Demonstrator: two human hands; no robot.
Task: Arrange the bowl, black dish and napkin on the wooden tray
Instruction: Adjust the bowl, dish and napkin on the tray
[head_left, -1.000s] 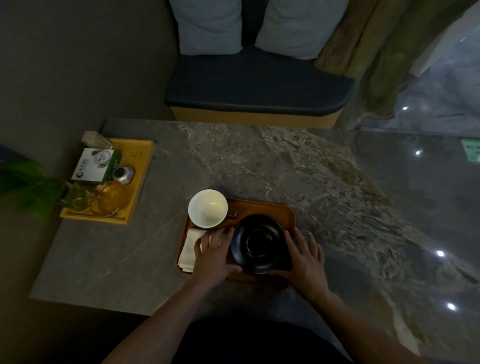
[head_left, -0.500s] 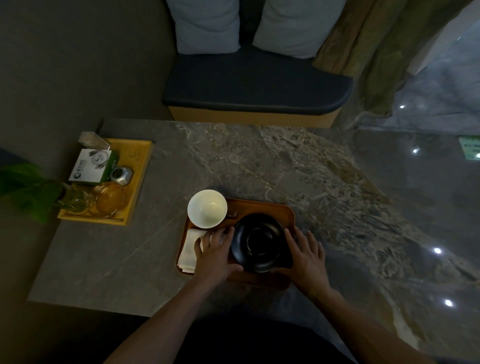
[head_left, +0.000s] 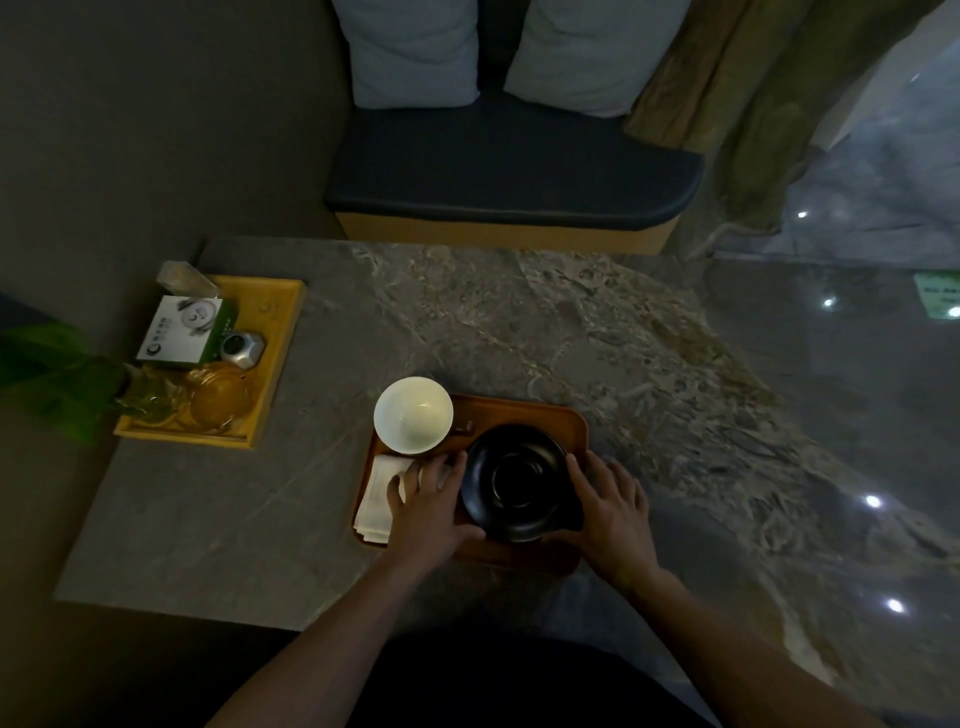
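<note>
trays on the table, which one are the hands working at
The darker brown wooden tray nearest the person, holding the white bowl and black dish. The yellow tray sits untouched at the table's far left.

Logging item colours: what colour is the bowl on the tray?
White, plain; the bowl shows best in the head view, at the wooden tray's far-left corner.

both hands (head_left: 431, 512) around black dish (head_left: 514, 480)

1. We're over a grey marbled stone table (head_left: 467, 322), its right part glossy with bright light spots.
2. Near the close edge, directly on the stone, sits the wooden tray (head_left: 524, 413), reddish-brown with rounded corners.
3. Well apart, at the table's left edge, we see a yellow tray (head_left: 275, 332), also flat on the surface.
4. Between the two trays lies bare stone.
</note>
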